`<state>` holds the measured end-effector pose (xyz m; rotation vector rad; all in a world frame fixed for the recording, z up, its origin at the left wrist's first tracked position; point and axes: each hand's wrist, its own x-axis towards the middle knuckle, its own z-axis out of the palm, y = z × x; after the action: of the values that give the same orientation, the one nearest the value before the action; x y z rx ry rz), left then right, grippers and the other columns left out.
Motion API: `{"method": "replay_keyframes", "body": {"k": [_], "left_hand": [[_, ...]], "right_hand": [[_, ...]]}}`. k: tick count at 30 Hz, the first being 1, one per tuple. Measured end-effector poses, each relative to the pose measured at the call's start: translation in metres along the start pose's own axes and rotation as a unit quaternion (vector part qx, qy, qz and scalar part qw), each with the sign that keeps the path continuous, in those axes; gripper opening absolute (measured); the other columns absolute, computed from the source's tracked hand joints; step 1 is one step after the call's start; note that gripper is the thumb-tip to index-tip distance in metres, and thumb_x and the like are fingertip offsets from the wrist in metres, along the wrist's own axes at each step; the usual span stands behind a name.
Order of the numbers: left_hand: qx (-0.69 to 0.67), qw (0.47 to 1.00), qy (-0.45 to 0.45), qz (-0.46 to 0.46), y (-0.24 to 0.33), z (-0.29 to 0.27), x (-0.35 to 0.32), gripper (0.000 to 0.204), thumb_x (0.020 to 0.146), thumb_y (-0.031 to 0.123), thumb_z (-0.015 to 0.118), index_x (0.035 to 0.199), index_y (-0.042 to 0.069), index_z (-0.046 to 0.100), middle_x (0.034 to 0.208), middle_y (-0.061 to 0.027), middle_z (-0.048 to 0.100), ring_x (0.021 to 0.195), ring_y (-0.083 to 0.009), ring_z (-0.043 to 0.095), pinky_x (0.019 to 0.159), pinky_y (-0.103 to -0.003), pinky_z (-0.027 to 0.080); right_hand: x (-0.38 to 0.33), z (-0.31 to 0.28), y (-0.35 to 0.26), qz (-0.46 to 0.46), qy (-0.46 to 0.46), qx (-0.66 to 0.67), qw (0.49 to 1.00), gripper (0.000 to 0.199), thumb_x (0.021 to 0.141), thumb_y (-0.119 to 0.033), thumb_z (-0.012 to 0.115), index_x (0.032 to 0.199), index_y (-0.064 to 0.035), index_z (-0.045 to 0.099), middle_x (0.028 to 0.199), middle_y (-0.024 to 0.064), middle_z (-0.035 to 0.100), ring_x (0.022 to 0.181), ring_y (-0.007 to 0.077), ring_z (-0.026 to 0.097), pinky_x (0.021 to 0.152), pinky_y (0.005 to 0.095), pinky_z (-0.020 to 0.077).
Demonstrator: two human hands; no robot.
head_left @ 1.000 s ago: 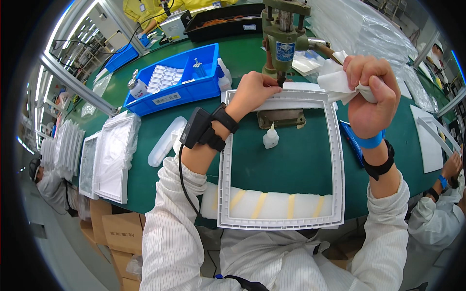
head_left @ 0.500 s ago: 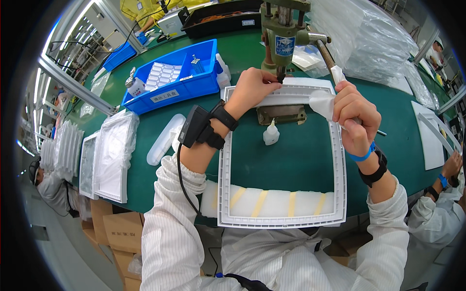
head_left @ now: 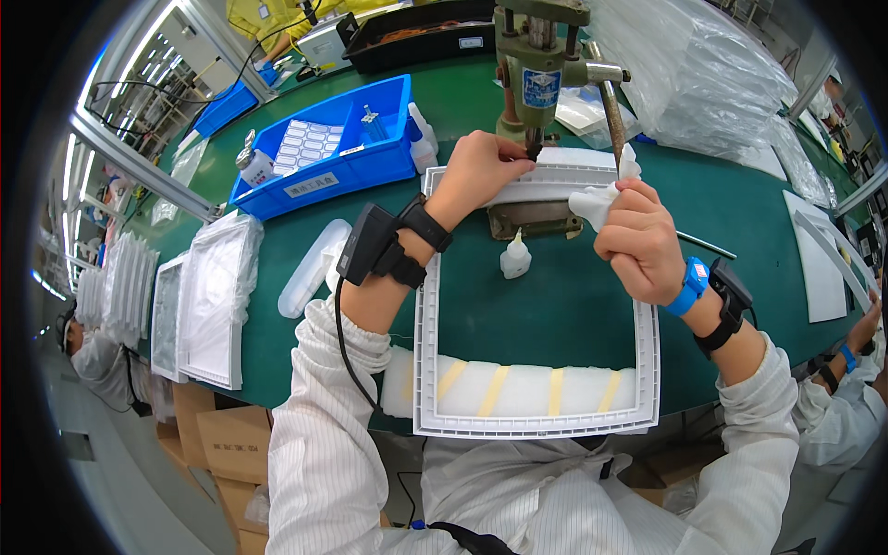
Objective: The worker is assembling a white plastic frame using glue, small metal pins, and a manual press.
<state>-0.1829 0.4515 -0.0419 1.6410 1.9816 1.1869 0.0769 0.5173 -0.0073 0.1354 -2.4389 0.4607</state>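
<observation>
A white rectangular plastic frame (head_left: 648,361) lies flat, its far side under the spindle of a green bench press (head_left: 541,65). My left hand (head_left: 486,171) is closed in a pinch beside the dark spindle tip (head_left: 534,151), over the frame's far side; what the fingertips hold is hidden. My right hand (head_left: 646,242) is wrapped round the lower end of the press lever (head_left: 610,120), where white wrapping (head_left: 592,202) hangs loose. Inside the frame opening stands a small white dropper bottle (head_left: 515,257), just in front of the press base (head_left: 532,220).
A blue bin (head_left: 384,165) with labels and bottles stands back left, a black tray (head_left: 416,51) behind it. Foam padding (head_left: 527,387) lies under the frame's near side. Wrapped frames (head_left: 217,301) are left; plastic-wrapped stacks (head_left: 684,74) are back right. A metal rod (head_left: 708,245) lies right.
My right hand has moved left and slightly down with the lever, which now hangs more upright. More of the metal rod shows. My left hand and the frame are almost unmoved.
</observation>
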Motion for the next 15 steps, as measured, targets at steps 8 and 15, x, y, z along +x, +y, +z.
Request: {"method": "replay_keyframes", "body": {"k": [8, 15], "left_hand": [[0.015, 1.000, 0.004, 0.015, -0.0014, 0.0010, 0.0022, 0.033, 0.080, 0.023, 0.079, 0.096, -0.006, 0.075, 0.085, -0.0182, 0.075, 0.076, -0.0225, 0.072, 0.074, -0.033, 0.056], [0.019, 1.000, 0.006, 0.009, -0.0011, 0.0033, 0.0015, 0.032, 0.080, 0.022, 0.079, 0.096, -0.006, 0.075, 0.086, -0.0185, 0.075, 0.076, -0.0238, 0.073, 0.074, -0.033, 0.056]], "right_hand": [[0.0034, 0.0029, -0.0022, -0.007, -0.092, -0.116, 0.989, 0.006, 0.075, -0.005, 0.057, 0.070, -0.0075, 0.057, 0.070, 0.0057, 0.054, 0.081, 0.0257, 0.055, 0.109, 0.0463, 0.0414], [0.0020, 0.0041, -0.0042, -0.003, -0.100, -0.135, 0.986, 0.006, 0.076, -0.006, 0.057, 0.070, -0.0072, 0.058, 0.070, 0.0051, 0.054, 0.081, 0.0252, 0.056, 0.110, 0.0461, 0.0405]]}}
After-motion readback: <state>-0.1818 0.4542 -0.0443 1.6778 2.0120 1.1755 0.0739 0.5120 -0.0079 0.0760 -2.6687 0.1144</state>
